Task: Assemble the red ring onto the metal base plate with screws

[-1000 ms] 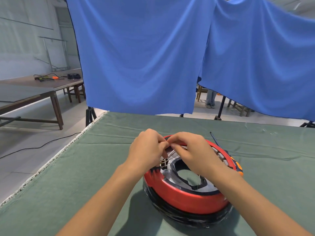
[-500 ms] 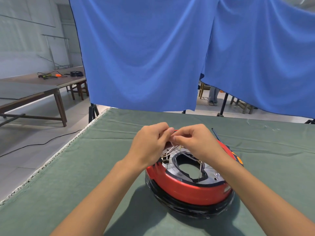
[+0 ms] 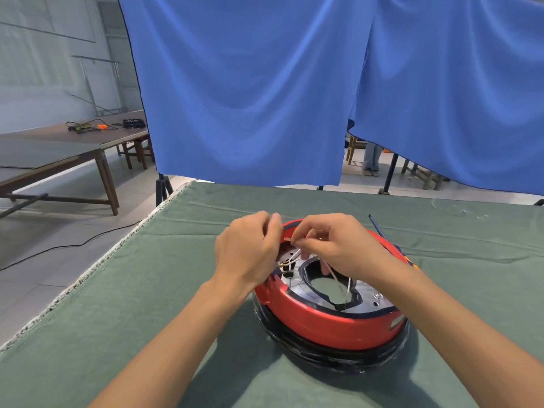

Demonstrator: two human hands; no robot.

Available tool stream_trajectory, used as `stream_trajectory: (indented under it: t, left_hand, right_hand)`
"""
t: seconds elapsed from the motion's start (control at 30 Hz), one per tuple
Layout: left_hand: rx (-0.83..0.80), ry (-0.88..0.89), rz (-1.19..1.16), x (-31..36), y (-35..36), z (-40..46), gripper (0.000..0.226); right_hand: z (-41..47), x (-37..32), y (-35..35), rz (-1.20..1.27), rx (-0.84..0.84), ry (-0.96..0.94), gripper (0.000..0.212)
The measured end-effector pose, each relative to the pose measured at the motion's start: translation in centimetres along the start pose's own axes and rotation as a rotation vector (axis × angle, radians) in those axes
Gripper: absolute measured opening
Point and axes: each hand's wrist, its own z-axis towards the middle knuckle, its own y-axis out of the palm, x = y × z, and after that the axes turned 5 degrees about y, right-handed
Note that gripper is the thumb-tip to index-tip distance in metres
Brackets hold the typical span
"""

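The red ring (image 3: 321,322) sat on the metal plate (image 3: 365,294), the pair stacked on a black base (image 3: 329,353) on the green cloth (image 3: 147,290), right of the table's middle. Both hands hovered over the ring's far rim, at about 11 o'clock on it. The left hand (image 3: 247,251) had its fingers curled inward, tips together near the rim; whether they pinched anything could not be told. The right hand (image 3: 335,245) pinched a small brownish piece (image 3: 290,240) between thumb and forefinger, its other fingers bent loosely. Thin white wires (image 3: 294,257) ran under the hands across the plate toward its central opening. A screwdriver (image 3: 379,228) lay at the ring's 1 o'clock, partly hidden behind the right wrist. Blue curtains (image 3: 250,98) hung at 12 o'clock beyond the table.
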Motion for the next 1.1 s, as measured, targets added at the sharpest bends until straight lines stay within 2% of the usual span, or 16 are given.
stream_trajectory:
  t: [0.07, 0.13, 0.2, 0.27, 0.43, 0.57, 0.67, 0.83, 0.87, 0.97, 1.1]
  left_hand:
    - [0.04, -0.105, 0.139, -0.8, 0.6, -0.1, 0.031]
    - [-0.094, -0.203, 0.185, -1.5, 1.2, -0.1, 0.027]
    - [-0.239, -0.307, 0.069, -2.1, 1.8, -0.2, 0.028]
    - [-0.297, -0.354, -0.048, -2.1, 2.0, -0.2, 0.042]
    - [-0.232, -0.336, -0.12, -1.8, 2.0, -0.3, 0.054]
    - [-0.16, -0.384, -0.311, -1.6, 2.6, -0.6, 0.052]
    - [-0.175, -0.374, -0.41, -1.6, 2.7, -0.7, 0.051]
    - [-0.176, -0.379, -0.562, -1.7, 2.7, -0.8, 0.024]
    - [-0.175, -0.358, -0.565, -1.7, 2.8, -0.8, 0.025]
    - [-0.167, -0.306, -0.534, -1.8, 2.8, -0.9, 0.055]
    - [-0.159, -0.32, -0.503, -1.7, 2.8, -0.8, 0.059]
  right_hand:
    - [-0.1, 0.5, -0.2, -0.101, -0.051, 0.002, 0.023]
    - [-0.2, 0.9, -0.1, -0.23, -0.096, 0.019, 0.021]
    - [-0.4, 1.1, 0.1, -0.328, -0.139, 0.028, 0.016]
    - [-0.4, 1.0, 0.4, -0.353, -0.182, 0.024, 0.015]
    - [-0.3, 1.1, 1.2, -0.251, -0.243, -0.004, 0.014]
    - [-0.1, 1.8, 1.5, -0.192, -0.248, -0.021, 0.019]
    - [0.1, 2.3, 1.5, -0.175, -0.262, -0.018, 0.018]
    - [0.2, 2.4, 1.1, -0.114, -0.199, -0.047, 0.022]
    - [0.1, 2.4, 1.1, -0.1, -0.182, -0.052, 0.022]
    - [0.1, 2.4, 1.0, -0.102, -0.178, -0.047, 0.021]
    - [0.0, 2.2, 0.8, -0.137, -0.192, -0.021, 0.021]
